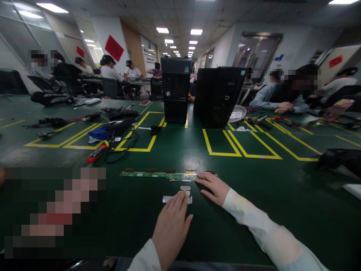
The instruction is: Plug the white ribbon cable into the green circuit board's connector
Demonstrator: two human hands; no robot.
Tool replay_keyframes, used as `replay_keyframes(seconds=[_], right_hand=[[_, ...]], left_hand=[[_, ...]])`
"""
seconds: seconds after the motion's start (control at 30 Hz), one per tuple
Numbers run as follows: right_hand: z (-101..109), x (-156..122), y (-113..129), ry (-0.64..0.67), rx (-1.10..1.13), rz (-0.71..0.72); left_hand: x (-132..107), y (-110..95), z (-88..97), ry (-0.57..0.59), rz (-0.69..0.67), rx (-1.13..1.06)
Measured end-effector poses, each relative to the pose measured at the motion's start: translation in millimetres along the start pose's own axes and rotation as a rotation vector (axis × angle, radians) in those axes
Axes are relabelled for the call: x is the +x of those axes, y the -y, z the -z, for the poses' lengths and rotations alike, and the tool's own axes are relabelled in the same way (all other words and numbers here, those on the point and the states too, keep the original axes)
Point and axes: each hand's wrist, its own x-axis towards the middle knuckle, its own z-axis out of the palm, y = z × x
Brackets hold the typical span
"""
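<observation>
A long, narrow green circuit board point(158, 175) with brownish-gold connector tabs along its far edge lies flat on the green table. My right hand point(213, 187) rests at the board's right end, fingers stretched out and fingertips on or just beside it; that end is partly covered. Nearer to me, the extended fingers of my left hand point(173, 218) lie over a small silver-white flat piece point(168, 199), which they partly hide. A small pale rectangular piece point(185, 188) lies between those fingertips and the board.
Two black computer towers point(176, 90) stand at the back centre. To the left are a red-and-black screwdriver point(97, 153), a blue-and-black item point(100, 134) and cables. Yellow tape rectangles point(225, 154) mark the table. A white basket point(237, 113) sits behind; people sit at the far right side.
</observation>
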Motion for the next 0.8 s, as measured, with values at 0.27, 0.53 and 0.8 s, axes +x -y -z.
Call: replay_keyframes(seconds=[0.27,0.53,0.8], right_hand=[[-1.4,0.2,-0.4,-0.013,0.002,0.016],[-3.7,-0.1,0.1,-0.033,-0.013,0.013],[0.5,0.5,2.6,-0.016,-0.008,0.003]], left_hand=[[10.3,-2.3,-5.5,-0.020,0.017,0.016],[13.4,-3.5,-8.8,0.011,0.017,0.011],[15.6,-4.4,-15.0,-0.004,0.036,0.010]])
